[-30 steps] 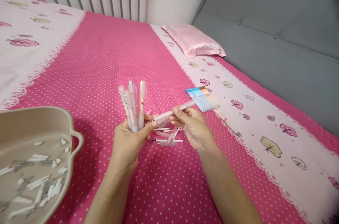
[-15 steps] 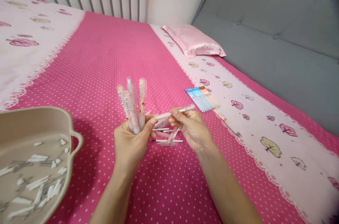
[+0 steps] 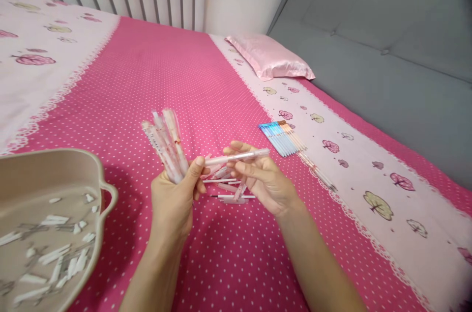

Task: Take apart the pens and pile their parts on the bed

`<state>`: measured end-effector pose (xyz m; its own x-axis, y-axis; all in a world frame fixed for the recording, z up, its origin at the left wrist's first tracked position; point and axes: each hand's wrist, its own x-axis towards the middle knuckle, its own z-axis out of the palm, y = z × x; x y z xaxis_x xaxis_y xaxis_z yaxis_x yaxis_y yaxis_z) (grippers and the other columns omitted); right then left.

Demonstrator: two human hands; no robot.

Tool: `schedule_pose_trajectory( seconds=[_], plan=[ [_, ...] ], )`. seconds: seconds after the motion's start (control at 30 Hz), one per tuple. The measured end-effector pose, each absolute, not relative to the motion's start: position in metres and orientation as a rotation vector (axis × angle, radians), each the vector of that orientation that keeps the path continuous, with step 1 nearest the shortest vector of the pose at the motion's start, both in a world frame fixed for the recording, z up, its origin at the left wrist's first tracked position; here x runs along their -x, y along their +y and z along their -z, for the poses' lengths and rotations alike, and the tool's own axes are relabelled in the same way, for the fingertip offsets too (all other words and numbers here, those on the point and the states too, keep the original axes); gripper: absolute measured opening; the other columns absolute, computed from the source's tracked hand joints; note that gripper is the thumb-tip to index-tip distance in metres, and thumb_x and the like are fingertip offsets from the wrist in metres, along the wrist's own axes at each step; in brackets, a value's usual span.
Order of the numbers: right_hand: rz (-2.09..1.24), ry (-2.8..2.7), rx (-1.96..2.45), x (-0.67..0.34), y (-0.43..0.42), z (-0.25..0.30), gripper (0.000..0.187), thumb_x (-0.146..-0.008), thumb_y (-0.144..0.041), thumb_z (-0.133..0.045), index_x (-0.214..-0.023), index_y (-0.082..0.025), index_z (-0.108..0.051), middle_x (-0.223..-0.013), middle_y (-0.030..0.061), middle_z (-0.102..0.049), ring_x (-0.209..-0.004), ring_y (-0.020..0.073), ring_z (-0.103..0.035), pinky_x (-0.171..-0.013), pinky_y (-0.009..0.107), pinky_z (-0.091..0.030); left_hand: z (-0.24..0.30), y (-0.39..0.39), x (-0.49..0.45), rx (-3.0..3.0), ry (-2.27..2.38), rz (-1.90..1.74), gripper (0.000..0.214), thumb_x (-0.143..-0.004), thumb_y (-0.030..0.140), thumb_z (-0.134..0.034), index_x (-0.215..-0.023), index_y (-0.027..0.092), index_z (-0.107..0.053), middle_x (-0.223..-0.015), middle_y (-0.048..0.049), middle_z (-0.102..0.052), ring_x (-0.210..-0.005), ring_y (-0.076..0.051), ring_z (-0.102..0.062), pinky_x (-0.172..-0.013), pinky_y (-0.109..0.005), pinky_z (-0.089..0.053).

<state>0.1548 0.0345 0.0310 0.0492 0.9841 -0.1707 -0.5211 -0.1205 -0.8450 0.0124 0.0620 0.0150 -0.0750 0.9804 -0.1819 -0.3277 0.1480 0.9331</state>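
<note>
My left hand (image 3: 175, 199) is closed round several pale pink pens (image 3: 165, 142) that fan upward. Between its thumb and fingertips it also pinches one end of a single pale pink pen (image 3: 239, 156), which points right, nearly level. Around the far part of this pen is my right hand (image 3: 263, 177), its fingers and thumb spread loosely; firm contact is not visible. Below and behind the hands lies a loose pile of pink pen parts and white refills (image 3: 236, 194) on the bedspread, partly hidden by my fingers.
At the left stands a beige bin (image 3: 99, 174) holding small white and clear pieces. Blue and peach pens (image 3: 282, 139) lie in a row on the right, with pink-patterned pens (image 3: 317, 172) beside them. A pink pillow (image 3: 271, 56) rests near the grey headboard (image 3: 368, 32).
My left hand has shifted slightly left, tilting the bunch of pens leftward. My right hand's fingers have loosened from their pinch on the single pen and spread apart.
</note>
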Motion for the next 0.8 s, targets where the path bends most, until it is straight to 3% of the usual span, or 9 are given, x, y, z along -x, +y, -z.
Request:
schedule_pose_trajectory(
  seconds=[0.13,0.23,0.37,0.63,0.73,0.8],
  plan=[
    [-1.464,-0.527,0.983,-0.1534,0.0382,-0.0274,0.020,-0.066,-0.033,-0.072,-0.071,-0.016,-0.064,-0.061,-0.0012,-0.064,-0.056,0.0074,-0.061,-0.054,0.016,-0.051,-0.0158,0.0597,-0.0112,-0.850,1.062,-1.232,0.023,-0.057,0.028,-0.076,-0.074,0.014,-0.068,-0.040,0.0057,-0.052,-0.038,-0.005,-0.043,-0.038,-0.015,-0.032],
    [-1.400,-0.499,1.030,-0.1540,0.0415,-0.0234,0.019,-0.064,-0.030,-0.073,-0.064,-0.014,-0.063,-0.057,-0.0019,-0.061,-0.051,0.0060,-0.058,-0.051,0.014,-0.050,-0.0175,0.0583,-0.0118,-0.899,1.048,-1.168,0.026,-0.054,0.025,-0.077,-0.076,0.014,-0.069,-0.042,0.0057,-0.053,-0.038,-0.004,-0.043,-0.038,-0.015,-0.033],
    [-1.351,-0.480,1.024,-0.1567,0.0423,-0.0218,0.014,-0.061,-0.018,-0.075,-0.069,-0.015,-0.064,-0.061,-0.0037,-0.061,-0.056,0.0047,-0.057,-0.054,0.013,-0.048,-0.0175,0.0578,-0.0131,-0.888,1.077,-1.202,0.027,-0.054,0.026,-0.077,-0.077,0.014,-0.068,-0.041,0.0070,-0.050,-0.037,-0.003,-0.039,-0.036,-0.014,-0.029],
    [-1.415,-0.547,0.871,-0.1556,0.0377,-0.0287,0.031,-0.059,-0.004,-0.070,-0.083,-0.022,-0.061,-0.085,-0.0042,-0.067,-0.076,0.0080,-0.061,-0.070,0.019,-0.051,-0.0143,0.0620,-0.0113,-0.790,1.163,-1.219,0.029,-0.063,0.037,-0.071,-0.055,0.014,-0.057,-0.039,0.0055,-0.049,-0.034,-0.003,-0.035,-0.034,-0.015,-0.025],
    [-1.469,-0.544,0.871,-0.1547,0.0374,-0.0303,0.026,-0.062,-0.012,-0.072,-0.084,-0.021,-0.061,-0.096,-0.0015,-0.065,-0.075,0.0083,-0.060,-0.063,0.018,-0.050,-0.0162,0.0627,-0.0098,-0.759,1.125,-1.209,0.027,-0.062,0.035,-0.072,-0.056,0.013,-0.057,-0.039,0.0054,-0.049,-0.035,-0.003,-0.035,-0.034,-0.015,-0.025],
    [-1.532,-0.512,0.901,-0.1534,0.0377,-0.0291,0.020,-0.066,-0.025,-0.072,-0.082,-0.018,-0.062,-0.086,0.0006,-0.065,-0.070,0.0086,-0.060,-0.059,0.019,-0.049,-0.0175,0.0622,-0.0092,-0.761,1.086,-1.195,0.024,-0.060,0.033,-0.073,-0.060,0.013,-0.061,-0.039,0.0057,-0.049,-0.036,-0.003,-0.036,-0.035,-0.014,-0.026]
  ],
)
